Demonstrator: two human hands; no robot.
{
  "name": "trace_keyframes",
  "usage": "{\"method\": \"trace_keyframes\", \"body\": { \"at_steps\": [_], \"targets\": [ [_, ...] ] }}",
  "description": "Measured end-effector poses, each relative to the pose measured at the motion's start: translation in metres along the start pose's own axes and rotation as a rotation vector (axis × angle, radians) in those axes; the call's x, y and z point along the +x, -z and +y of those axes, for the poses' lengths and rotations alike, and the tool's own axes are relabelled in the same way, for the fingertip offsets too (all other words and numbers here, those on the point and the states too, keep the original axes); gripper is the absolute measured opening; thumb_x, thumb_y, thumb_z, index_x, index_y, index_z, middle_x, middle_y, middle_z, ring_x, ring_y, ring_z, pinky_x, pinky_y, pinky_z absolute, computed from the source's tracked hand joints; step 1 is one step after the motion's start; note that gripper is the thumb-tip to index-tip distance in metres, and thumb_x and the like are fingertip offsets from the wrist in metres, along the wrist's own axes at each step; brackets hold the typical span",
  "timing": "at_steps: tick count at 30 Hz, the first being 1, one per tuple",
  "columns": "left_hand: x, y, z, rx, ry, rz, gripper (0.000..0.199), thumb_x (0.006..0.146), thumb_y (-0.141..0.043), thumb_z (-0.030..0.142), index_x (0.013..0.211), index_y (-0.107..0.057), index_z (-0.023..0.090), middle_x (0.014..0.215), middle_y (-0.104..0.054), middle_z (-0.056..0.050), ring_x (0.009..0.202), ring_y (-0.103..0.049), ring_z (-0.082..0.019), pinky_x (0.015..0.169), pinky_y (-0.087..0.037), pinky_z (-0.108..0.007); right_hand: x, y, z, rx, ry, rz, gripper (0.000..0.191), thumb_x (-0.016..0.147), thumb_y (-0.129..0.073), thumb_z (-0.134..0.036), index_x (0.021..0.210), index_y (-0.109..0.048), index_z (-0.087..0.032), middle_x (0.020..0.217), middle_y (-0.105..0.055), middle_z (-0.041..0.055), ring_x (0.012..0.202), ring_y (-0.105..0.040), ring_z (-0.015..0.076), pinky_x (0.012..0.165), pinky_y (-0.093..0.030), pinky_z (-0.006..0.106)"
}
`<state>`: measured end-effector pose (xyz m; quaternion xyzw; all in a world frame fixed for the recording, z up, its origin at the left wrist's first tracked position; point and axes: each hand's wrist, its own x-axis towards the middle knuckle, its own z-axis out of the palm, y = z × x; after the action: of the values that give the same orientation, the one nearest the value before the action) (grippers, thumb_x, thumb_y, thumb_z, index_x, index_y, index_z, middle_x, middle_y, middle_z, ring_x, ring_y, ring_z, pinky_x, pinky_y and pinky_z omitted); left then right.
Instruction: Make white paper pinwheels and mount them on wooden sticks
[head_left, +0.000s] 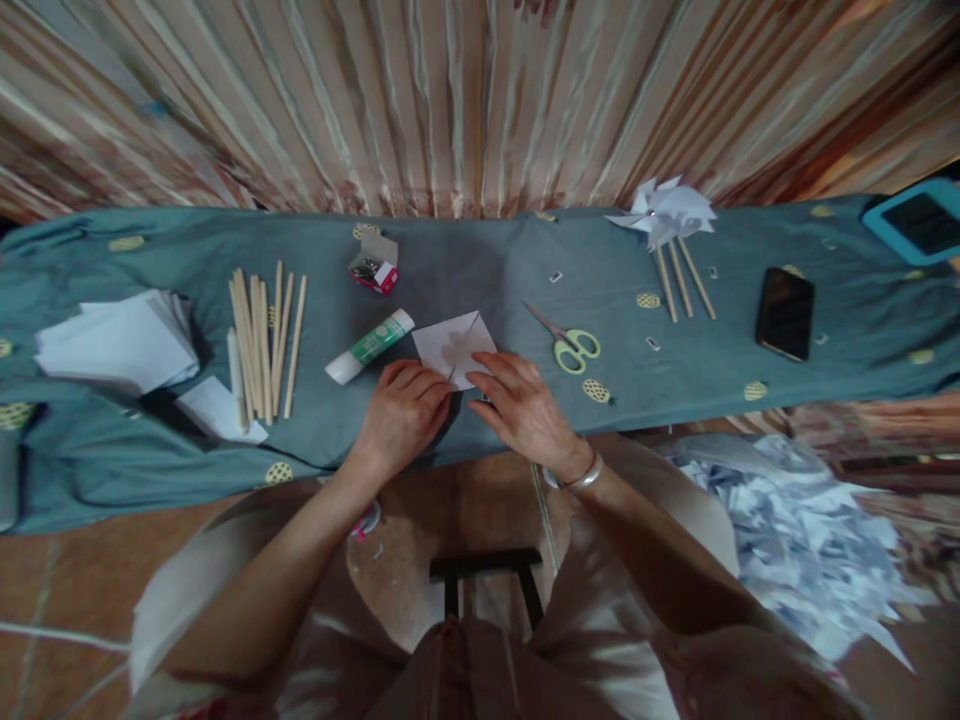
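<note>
A square of white paper (pixel 448 345) lies in front of me, with dark slits running in from its corners toward the middle. My left hand (pixel 405 408) is closed on its near left edge, fingers bent and pressed together. On the near right side, my right hand (pixel 523 408) grips the same square, fingertips over the paper and thumb at the edge. Left of the paper is a white and green glue stick (pixel 370 346). Scissors (pixel 568 341) with pale green handles lie to the right, apart from both hands.
At left are wooden sticks (pixel 262 345) and a stack of white paper (pixel 120 342). An opened red box of pins (pixel 373 270) stands behind the glue stick. Farther right are paper pinwheels (pixel 671 215) on sticks, a black phone (pixel 785 313) and a blue-framed device (pixel 919 222). Paper scraps (pixel 810 540) heap below.
</note>
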<state>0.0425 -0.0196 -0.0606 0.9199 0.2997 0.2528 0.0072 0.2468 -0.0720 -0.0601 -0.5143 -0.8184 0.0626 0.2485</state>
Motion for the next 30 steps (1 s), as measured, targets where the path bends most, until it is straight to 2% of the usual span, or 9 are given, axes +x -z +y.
{"method": "trace_keyframes", "body": {
  "at_steps": [4, 9, 14, 18, 23, 27, 30],
  "targets": [
    [0.005, 0.002, 0.019, -0.093, 0.019, 0.000, 0.016, 0.093, -0.055, 0.016, 0.086, -0.069, 0.016, 0.088, -0.075, -0.007, 0.084, -0.066, -0.022, 0.082, -0.050, -0.039, -0.007, 0.005, -0.005, -0.026, 0.017, 0.035, 0.022, 0.099, -0.050, -0.023, 0.110, -0.067, -0.019, 0.138, -0.062, 0.0136, 0.125, -0.055, 0.0282, 0.105, -0.045, 0.050],
    [-0.002, 0.005, 0.036, -0.290, 0.026, -0.001, 0.012, 0.094, -0.057, 0.020, 0.095, -0.068, 0.015, 0.096, -0.075, -0.009, 0.093, -0.067, -0.023, 0.085, -0.051, -0.038, -0.024, 0.010, -0.006, 0.032, -0.012, 0.059, 0.019, 0.098, -0.052, -0.023, 0.094, -0.071, -0.021, 0.135, -0.064, 0.0104, 0.123, -0.057, 0.0261, 0.105, -0.045, 0.047],
    [-0.011, 0.005, 0.029, -0.369, 0.096, -0.030, 0.022, 0.093, -0.064, 0.032, 0.109, -0.067, 0.017, 0.109, -0.075, -0.011, 0.101, -0.069, -0.025, 0.088, -0.051, -0.040, -0.035, 0.009, -0.003, 0.188, -0.182, 0.037, 0.018, 0.096, -0.058, -0.030, 0.092, -0.074, -0.023, 0.133, -0.066, 0.0086, 0.122, -0.060, 0.0262, 0.106, -0.046, 0.048],
    [-0.013, 0.002, 0.027, -0.408, 0.126, -0.059, 0.020, 0.094, -0.062, 0.028, 0.110, -0.068, 0.016, 0.109, -0.075, -0.010, 0.102, -0.069, -0.024, 0.088, -0.052, -0.039, -0.035, 0.009, -0.003, 0.277, -0.235, 0.042, 0.018, 0.096, -0.057, -0.028, 0.096, -0.075, -0.022, 0.125, -0.068, 0.0098, 0.119, -0.061, 0.0247, 0.104, -0.049, 0.046],
    [-0.011, -0.007, 0.032, -0.513, 0.199, -0.058, 0.017, 0.096, -0.060, 0.029, 0.104, -0.070, 0.018, 0.107, -0.076, -0.009, 0.101, -0.069, -0.022, 0.089, -0.051, -0.039, -0.035, 0.008, -0.004, 0.315, -0.259, 0.070, 0.013, 0.093, -0.062, -0.026, 0.092, -0.075, -0.023, 0.112, -0.071, 0.0078, 0.109, -0.064, 0.0226, 0.097, -0.052, 0.042],
    [-0.006, -0.012, 0.032, -0.571, 0.249, -0.049, 0.017, 0.096, -0.060, 0.030, 0.095, -0.073, 0.019, 0.100, -0.077, -0.007, 0.096, -0.068, -0.021, 0.088, -0.050, -0.039, -0.035, 0.008, -0.003, 0.338, -0.253, 0.094, 0.010, 0.092, -0.065, -0.026, 0.090, -0.074, -0.021, 0.110, -0.072, 0.0079, 0.106, -0.065, 0.0224, 0.095, -0.052, 0.041],
    [-0.003, -0.013, 0.032, -0.581, 0.267, -0.072, 0.019, 0.096, -0.059, 0.031, 0.091, -0.074, 0.020, 0.097, -0.077, -0.006, 0.094, -0.068, -0.021, 0.088, -0.049, -0.040, -0.034, 0.010, -0.004, 0.383, -0.303, 0.098, 0.006, 0.090, -0.067, -0.026, 0.090, -0.072, -0.023, 0.108, -0.073, 0.0061, 0.105, -0.066, 0.0222, 0.096, -0.051, 0.042]
  ]
}}
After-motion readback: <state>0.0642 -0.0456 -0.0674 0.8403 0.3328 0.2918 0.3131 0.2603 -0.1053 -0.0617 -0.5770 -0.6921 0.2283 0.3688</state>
